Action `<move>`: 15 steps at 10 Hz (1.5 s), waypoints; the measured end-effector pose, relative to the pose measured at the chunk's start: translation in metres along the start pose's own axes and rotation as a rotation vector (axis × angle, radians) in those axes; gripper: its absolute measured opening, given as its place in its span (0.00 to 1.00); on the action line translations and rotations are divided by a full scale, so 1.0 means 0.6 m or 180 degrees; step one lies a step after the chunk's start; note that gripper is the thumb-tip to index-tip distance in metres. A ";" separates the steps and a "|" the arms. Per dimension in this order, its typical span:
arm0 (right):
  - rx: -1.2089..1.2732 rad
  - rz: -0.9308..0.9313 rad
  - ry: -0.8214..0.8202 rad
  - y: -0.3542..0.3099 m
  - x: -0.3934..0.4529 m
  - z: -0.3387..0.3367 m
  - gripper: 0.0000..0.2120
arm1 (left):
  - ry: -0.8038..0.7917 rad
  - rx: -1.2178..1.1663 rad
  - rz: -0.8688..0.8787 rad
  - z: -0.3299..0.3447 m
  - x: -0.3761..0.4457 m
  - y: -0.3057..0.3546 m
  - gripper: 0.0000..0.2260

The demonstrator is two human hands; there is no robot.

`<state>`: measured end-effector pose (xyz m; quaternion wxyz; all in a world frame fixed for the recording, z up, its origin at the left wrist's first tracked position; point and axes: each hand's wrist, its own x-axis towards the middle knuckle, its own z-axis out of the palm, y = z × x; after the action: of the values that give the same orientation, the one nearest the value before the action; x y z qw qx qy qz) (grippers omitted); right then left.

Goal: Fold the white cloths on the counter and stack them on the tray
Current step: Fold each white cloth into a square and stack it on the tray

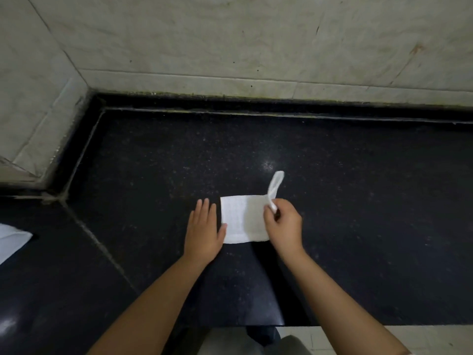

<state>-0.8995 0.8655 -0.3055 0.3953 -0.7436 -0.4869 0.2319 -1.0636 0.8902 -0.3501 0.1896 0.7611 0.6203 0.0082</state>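
White folded cloth [243, 219] flat on black tabletop [358, 201] between hands | long axis left-right | right hand [282, 224] pinching raised right end | left hand [204, 226] flat, fingers straight, thumb on left edge | fold goes leftward

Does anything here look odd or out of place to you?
Only small things. The white cloth has a loop sticking up at its right corner, pinched by the right hand. More white fabric lies apart at the counter's left edge. No tray is in view.
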 end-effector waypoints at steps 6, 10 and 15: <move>-0.0335 -0.0101 -0.0261 -0.007 -0.017 0.069 0.08 | -0.0014 0.0201 -0.0474 0.011 -0.040 -0.079 0.26; -0.0774 -0.1124 -0.0910 0.012 -0.031 0.086 0.16 | -0.0033 0.0295 -0.0478 0.011 -0.040 -0.077 0.27; -0.1526 -0.1445 -0.1001 0.046 -0.036 0.085 0.14 | -0.0015 0.0297 -0.0485 0.013 -0.043 -0.078 0.27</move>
<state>-0.9308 0.8586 -0.3583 0.1715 -0.6434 -0.7348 0.1291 -1.1115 0.8711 -0.3652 0.1555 0.7197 0.6756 -0.0370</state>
